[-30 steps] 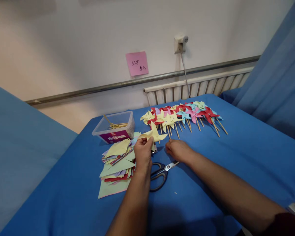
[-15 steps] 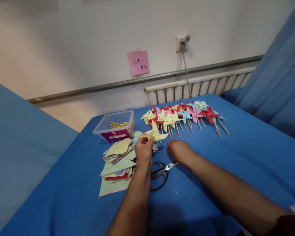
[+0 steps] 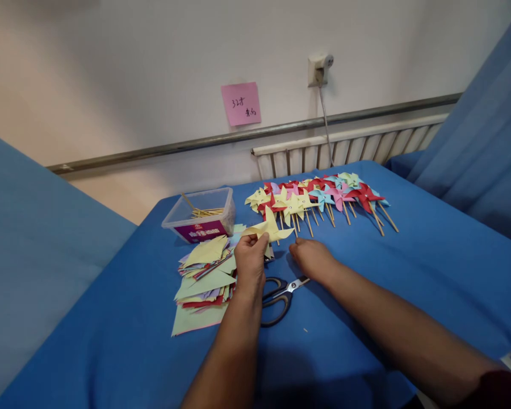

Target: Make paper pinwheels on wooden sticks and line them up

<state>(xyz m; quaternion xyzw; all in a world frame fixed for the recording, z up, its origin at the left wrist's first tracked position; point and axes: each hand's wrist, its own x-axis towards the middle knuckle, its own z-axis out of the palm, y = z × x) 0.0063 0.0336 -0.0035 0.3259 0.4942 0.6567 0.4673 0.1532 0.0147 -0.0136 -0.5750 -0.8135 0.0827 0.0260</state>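
My left hand (image 3: 250, 262) pinches a folded yellow paper pinwheel (image 3: 271, 229) and holds it just above the blue cloth. My right hand (image 3: 311, 258) rests on the cloth right of it, fingers curled down at the surface near the sticks of the finished pinwheels; whether it grips anything there is hidden. Black-handled scissors (image 3: 279, 296) lie between my wrists. A stack of cut coloured paper squares (image 3: 203, 279) sits left of my left hand.
A row of finished pinwheels on wooden sticks (image 3: 319, 199) lies across the far side of the blue-covered table (image 3: 409, 267). A clear plastic box with wooden sticks (image 3: 201, 216) stands at the far left. Behind are a wall, radiator, pink note and wall socket.
Both hands stay nearly still; the view has shifted slightly. My right hand's fingers have crept a little toward the pinwheel sticks.
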